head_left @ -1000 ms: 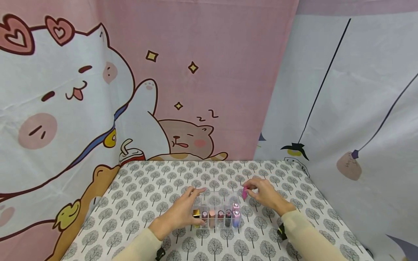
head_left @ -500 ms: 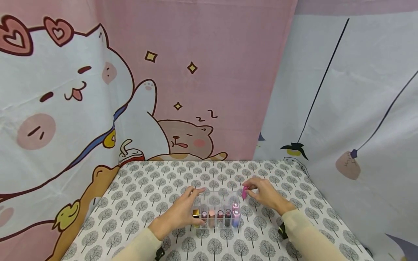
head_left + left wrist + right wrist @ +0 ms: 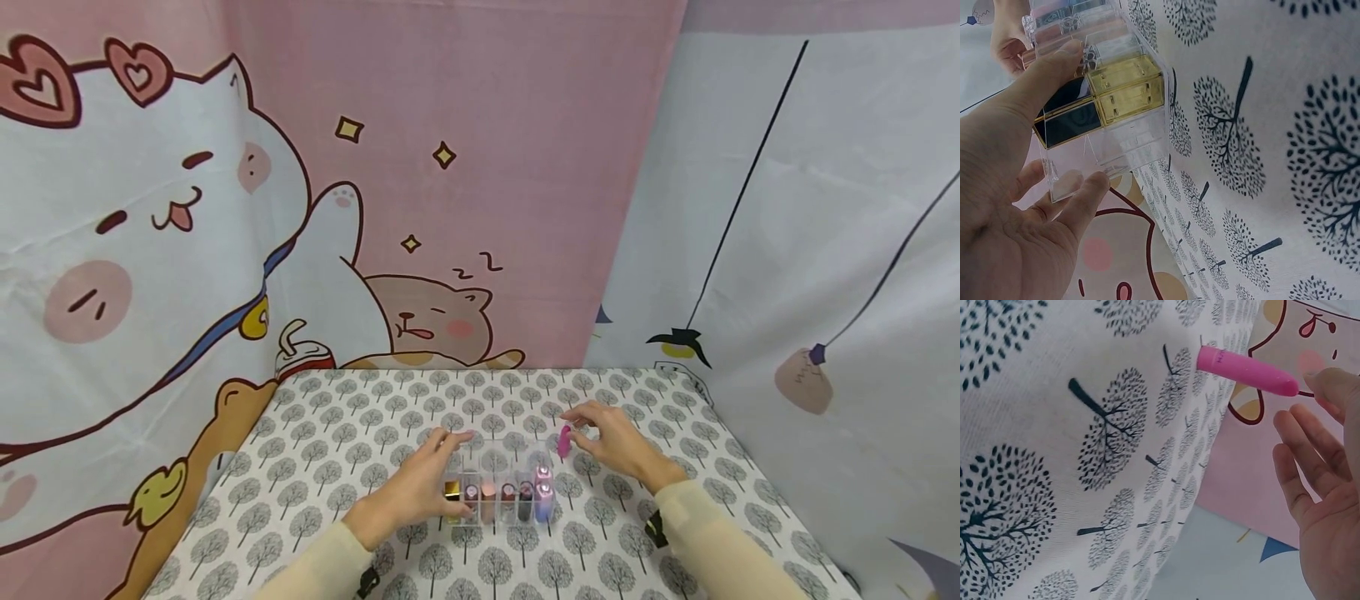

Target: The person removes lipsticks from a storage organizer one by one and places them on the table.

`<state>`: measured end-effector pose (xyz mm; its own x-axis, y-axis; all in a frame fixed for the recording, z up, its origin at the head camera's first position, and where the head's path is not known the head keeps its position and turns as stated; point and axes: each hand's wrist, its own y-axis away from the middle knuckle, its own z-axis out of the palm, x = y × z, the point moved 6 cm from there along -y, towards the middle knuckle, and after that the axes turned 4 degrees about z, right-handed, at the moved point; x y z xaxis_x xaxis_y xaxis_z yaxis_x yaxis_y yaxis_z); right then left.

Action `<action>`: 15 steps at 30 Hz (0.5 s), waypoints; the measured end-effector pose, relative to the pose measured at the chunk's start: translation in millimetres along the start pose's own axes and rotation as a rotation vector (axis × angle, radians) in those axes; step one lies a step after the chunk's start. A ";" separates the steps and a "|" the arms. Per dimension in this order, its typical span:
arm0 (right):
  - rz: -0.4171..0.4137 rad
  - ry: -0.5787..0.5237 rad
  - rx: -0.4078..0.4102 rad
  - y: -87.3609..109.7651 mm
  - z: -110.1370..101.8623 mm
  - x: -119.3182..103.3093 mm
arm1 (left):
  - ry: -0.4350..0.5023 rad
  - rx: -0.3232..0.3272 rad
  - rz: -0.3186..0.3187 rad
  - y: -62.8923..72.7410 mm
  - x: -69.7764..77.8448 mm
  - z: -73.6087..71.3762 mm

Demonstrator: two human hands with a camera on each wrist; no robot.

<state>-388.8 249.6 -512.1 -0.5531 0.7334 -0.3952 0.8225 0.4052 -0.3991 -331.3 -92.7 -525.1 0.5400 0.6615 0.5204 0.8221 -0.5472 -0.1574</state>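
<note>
A clear lipstick organizer (image 3: 487, 523) stands on the table, my left hand (image 3: 412, 483) gripping its left end, thumb at the front and fingers at the back. In the left wrist view, the thumb of my left hand (image 3: 1029, 156) lies over black-and-gold lipsticks (image 3: 1125, 90) inside the clear wall. Several lipsticks fill the front slots, with shiny pink-purple tubes (image 3: 543, 492) at the right end. A bright pink tube (image 3: 564, 442) stands upright just beyond the organizer's back right corner. Around it, my right hand (image 3: 615, 437) has its fingers spread apart; the right wrist view shows the pink tube (image 3: 1247, 370) ungripped.
A white cloth with grey tree prints (image 3: 360, 417) covers the table. Behind it hangs a pink curtain with cartoon cats (image 3: 480, 183), and a pale curtain (image 3: 750, 250) closes the right side.
My right hand has loosened its fingers from the pink tube and shifted slightly back and right. The tube stays standing by itself. My left hand keeps its grip on the organizer.
</note>
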 end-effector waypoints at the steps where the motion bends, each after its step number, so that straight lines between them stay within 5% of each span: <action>1: -0.008 0.009 0.008 0.4 -1.0 -1.5 | -0.003 0.000 0.000 0.0 0.5 -0.1; 15: -0.027 0.059 -0.010 2.8 -12.2 -34.1 | 0.002 -0.002 0.012 1.2 1.3 0.0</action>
<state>-366.0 232.4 -489.7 -0.5669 0.7528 -0.3345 0.8086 0.4310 -0.4005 -329.6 -92.5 -524.6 0.5498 0.6537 0.5200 0.8149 -0.5566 -0.1618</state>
